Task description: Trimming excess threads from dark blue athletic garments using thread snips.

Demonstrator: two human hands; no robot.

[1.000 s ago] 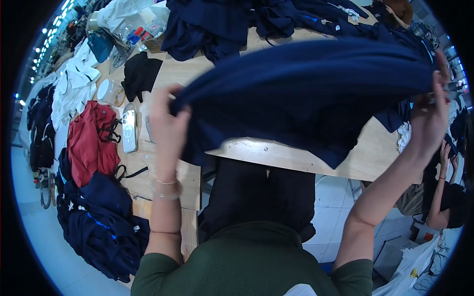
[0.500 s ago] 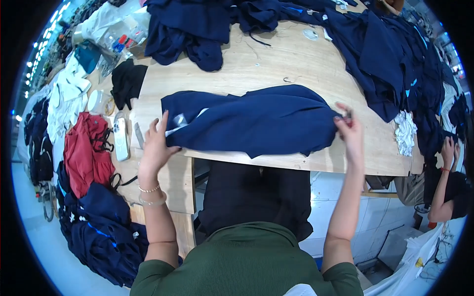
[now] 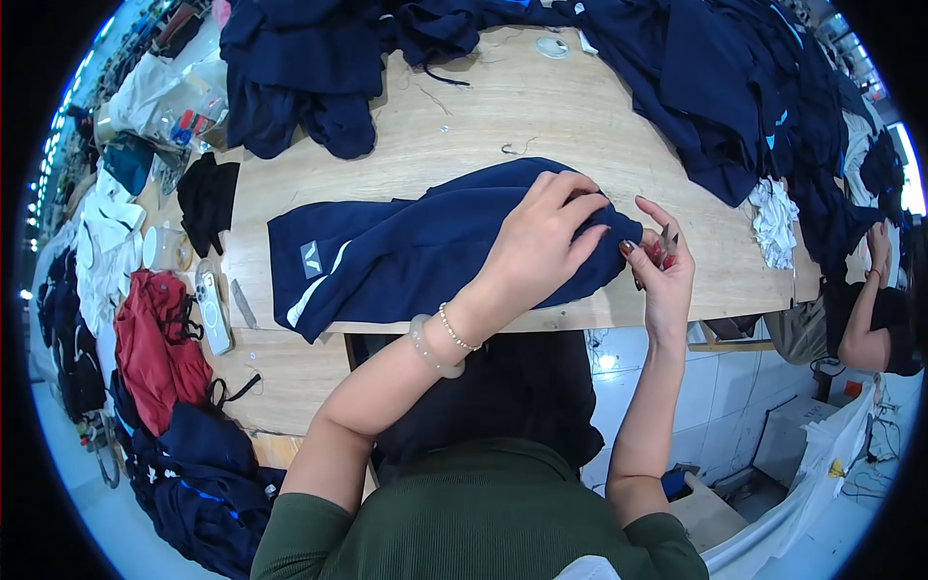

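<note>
Navy garment [image 3: 416,256] is on the table [image 3: 483,121], 12 o'clock from the green shirt [image 3: 474,512], right along the near edge. Long axis runs about 9 to 3, right end riding a bit higher; the end with the grey patch [image 3: 310,259] and white stripe [image 3: 306,302] points to 9, the bunched end to 3. Left hand [image 3: 539,232] sits over that 3 o'clock end, fingers bent, covering some of it, so can't tell if it's pinching any. Right hand [image 3: 667,285] is curled round red snips [image 3: 665,254], thumb at the garment's tip; fingers hide most of the snips. Folds make the garment's exact kind hard to make out. Half a second ago the left hand was over at the 9 o'clock end; now it's at 3, and the patch lies in plain view. Right hand's at the 3 end in both.
</note>
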